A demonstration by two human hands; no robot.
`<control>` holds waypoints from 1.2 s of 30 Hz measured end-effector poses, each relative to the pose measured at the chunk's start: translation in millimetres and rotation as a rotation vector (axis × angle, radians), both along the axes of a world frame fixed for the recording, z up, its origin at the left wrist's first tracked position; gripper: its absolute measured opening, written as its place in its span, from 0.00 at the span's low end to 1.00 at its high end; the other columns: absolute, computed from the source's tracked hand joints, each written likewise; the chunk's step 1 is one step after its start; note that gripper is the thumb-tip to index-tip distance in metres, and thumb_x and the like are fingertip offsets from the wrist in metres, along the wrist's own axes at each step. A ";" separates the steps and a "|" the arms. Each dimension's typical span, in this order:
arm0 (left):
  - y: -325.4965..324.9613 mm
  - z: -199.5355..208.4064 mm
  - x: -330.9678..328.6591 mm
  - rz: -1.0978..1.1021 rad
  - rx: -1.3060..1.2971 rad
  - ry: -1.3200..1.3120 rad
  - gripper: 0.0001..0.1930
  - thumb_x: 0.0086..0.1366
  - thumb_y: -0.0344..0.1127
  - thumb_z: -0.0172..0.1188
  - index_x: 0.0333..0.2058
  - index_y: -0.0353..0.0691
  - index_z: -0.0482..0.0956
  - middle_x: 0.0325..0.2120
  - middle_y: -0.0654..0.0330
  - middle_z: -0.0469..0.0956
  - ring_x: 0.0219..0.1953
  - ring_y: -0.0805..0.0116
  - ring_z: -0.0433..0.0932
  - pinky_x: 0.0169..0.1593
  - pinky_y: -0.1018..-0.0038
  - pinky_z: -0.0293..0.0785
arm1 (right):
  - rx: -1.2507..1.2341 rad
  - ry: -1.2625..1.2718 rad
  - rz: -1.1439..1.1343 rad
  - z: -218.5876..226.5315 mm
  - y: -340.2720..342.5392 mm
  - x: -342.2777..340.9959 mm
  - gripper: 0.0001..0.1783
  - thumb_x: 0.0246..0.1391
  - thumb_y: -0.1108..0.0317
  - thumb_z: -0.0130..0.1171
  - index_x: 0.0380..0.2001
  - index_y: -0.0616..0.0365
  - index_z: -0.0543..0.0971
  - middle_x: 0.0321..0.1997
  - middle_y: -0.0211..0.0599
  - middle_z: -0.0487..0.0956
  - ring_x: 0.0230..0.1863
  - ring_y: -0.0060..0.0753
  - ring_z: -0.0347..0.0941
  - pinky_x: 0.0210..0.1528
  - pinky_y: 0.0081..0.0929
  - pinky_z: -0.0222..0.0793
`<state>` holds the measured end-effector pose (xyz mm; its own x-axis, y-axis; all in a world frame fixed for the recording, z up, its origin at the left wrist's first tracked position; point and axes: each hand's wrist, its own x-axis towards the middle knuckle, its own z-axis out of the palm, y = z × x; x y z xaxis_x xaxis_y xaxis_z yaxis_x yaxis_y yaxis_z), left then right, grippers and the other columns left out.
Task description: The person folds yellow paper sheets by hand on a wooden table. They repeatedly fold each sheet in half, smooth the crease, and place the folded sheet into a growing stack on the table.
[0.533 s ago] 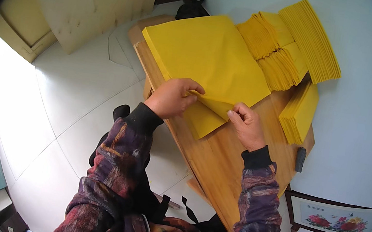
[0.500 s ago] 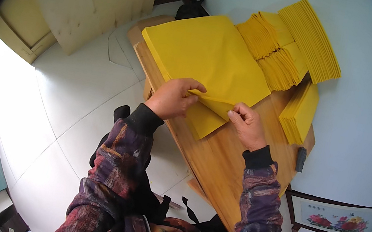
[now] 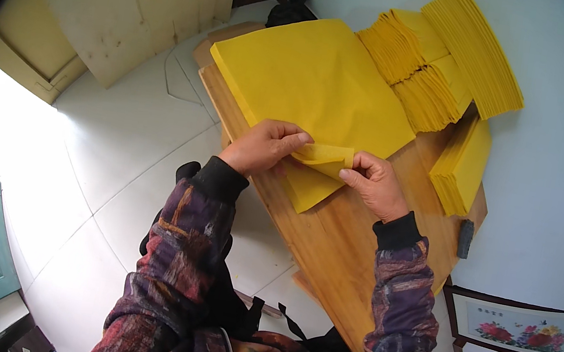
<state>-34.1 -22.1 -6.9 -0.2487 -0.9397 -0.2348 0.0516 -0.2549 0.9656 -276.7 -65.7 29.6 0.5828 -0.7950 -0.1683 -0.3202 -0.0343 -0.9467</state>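
Note:
A broad stack of yellow paper sheets [image 3: 306, 76] lies on the wooden table [image 3: 328, 258]. At its near end the top yellow sheet [image 3: 330, 156] is lifted, with its near edge turned up and over in a narrow flap. My left hand [image 3: 264, 147] pinches this flap at its left side, thumb on top. At the right end of the flap, my right hand [image 3: 376, 186] is closed on the edge between thumb and fingers. Beneath the lifted part, a corner of the yellow paper below [image 3: 309, 189] shows against the wood.
Folded yellow bundles [image 3: 419, 72] and a fanned pile [image 3: 478, 52] sit at the far right by the wall. Nearer stands another folded yellow pile [image 3: 461, 169], with a dark grey block [image 3: 465, 238] at the table's right edge. A framed flower picture [image 3: 521, 328] is at right.
The sheet's near edge, lifted as a loose fold before, is now turned over into a visible flap. My right hand has shifted slightly, and the view has moved a little.

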 end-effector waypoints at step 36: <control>0.6 1.0 -5.9 0.066 0.009 -0.041 0.16 0.66 0.42 0.56 0.43 0.35 0.77 0.28 0.66 0.77 0.22 0.79 0.72 0.27 0.81 0.71 | -0.123 0.105 0.001 11.0 10.4 1.2 0.04 0.53 0.74 0.61 0.29 0.60 0.75 0.29 0.22 0.72 0.31 0.14 0.66 0.34 0.16 0.63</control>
<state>-39.9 -21.5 -5.9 -0.1762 -0.9515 -0.2521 0.0295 -0.2611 0.9649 -275.5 -55.3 40.6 0.5681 -0.8127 -0.1296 -0.4168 -0.1484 -0.8968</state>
